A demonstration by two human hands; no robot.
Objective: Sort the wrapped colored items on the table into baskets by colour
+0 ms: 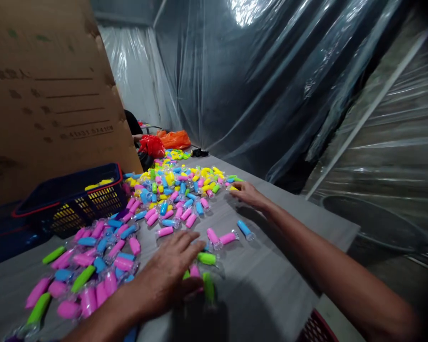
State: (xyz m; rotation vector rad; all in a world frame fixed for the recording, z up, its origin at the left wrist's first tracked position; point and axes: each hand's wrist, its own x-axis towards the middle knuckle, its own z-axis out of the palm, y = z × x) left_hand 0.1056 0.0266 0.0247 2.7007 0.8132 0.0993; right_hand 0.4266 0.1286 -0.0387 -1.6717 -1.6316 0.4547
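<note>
Pink wrapped pieces [89, 300] are lying on the tabletop [267, 266], left of the left hand [171, 261], whose thumb and fingers are standing apart beside green wrapped pieces [209, 286]; farther right, the right hand [248, 194] is touching a yellow wrapped piece [232, 188], gripping or not I cannot tell

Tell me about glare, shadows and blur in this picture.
Head view: bright glare on the plastic sheeting at the top; head view: dark shadow on the table below the left hand; head view: smeared print on the cardboard box, black upper right corner.
</note>
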